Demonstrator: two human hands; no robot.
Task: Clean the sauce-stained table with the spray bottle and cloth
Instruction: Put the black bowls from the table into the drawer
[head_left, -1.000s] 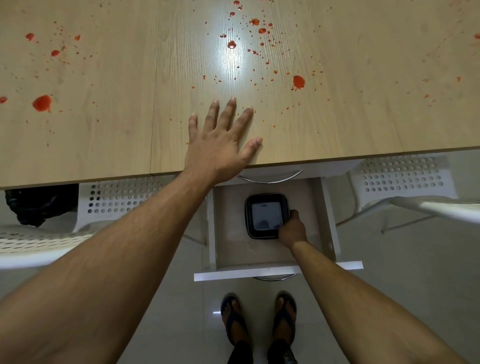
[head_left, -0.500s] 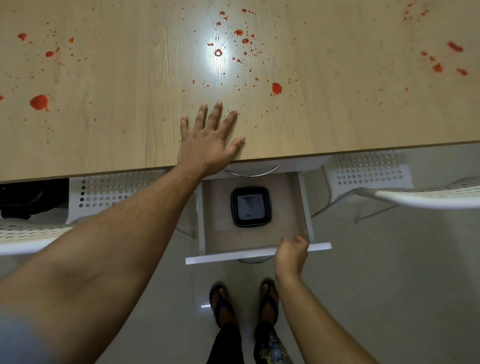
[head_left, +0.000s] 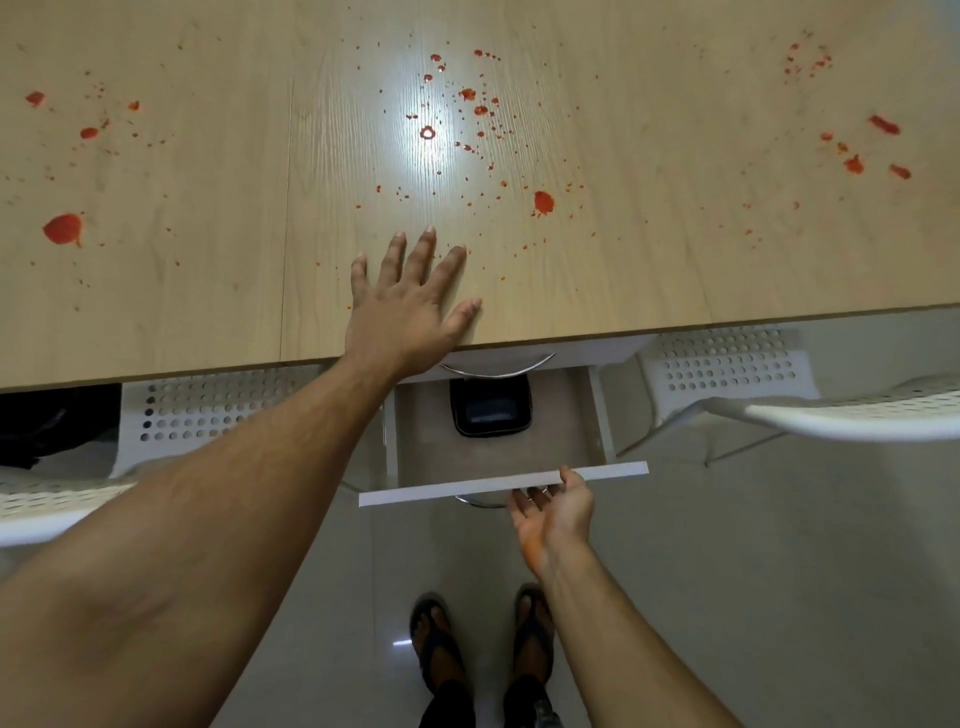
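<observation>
Table (head_left: 675, 260) under flat left hand (head_left: 410, 306)

Black device (head_left: 489, 413) half under tabletop (head_left: 675, 249)

View: one wide-angle camera worn on the head.
Facing: forward and steeply down over the wooden surface (head_left: 675, 249) edge.
Nearness: close; forearms fill the lower frame, feet (head_left: 439, 649) directly below.
Span: surface on top, open drawer (head_left: 498, 480) at centre, floor (head_left: 779, 597) beneath.
Edges: straight lines bow slightly.

Open drawer (head_left: 498, 483) juts out between two white chairs (head_left: 727, 364).
</observation>
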